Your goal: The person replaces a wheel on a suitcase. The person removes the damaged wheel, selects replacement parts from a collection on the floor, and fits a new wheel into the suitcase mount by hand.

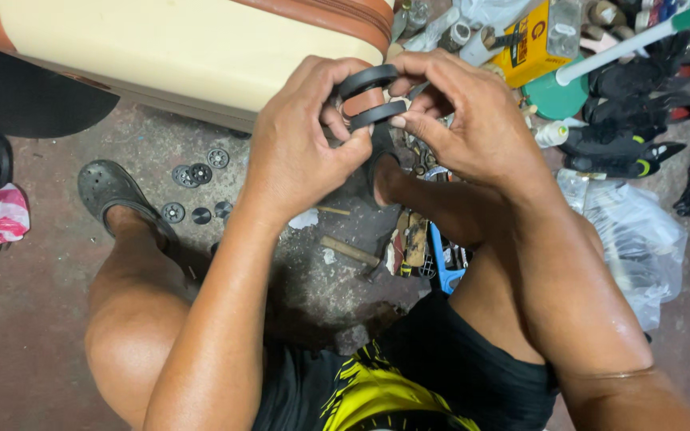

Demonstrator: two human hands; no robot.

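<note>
Left hand (pixel 301 148) and right hand (pixel 473 120) raised together, fingers pinching twin black wheels (pixel 370 96)

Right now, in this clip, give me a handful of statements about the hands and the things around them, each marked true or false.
1. Both hands hold a pair of black wheels between them. True: the left hand and right hand pinch the black wheels with their fingertips.
2. The suitcase is bright blue. False: the suitcase is cream with brown trim.
3. Small round dark discs lie on the floor by the person's left foot. True: the discs lie near the grey clog.
4. The left hand rests flat on the floor. False: it is raised, gripping the wheels.
5. A yellow box stands among the clutter at the upper right. True: the yellow box stands there.
</note>
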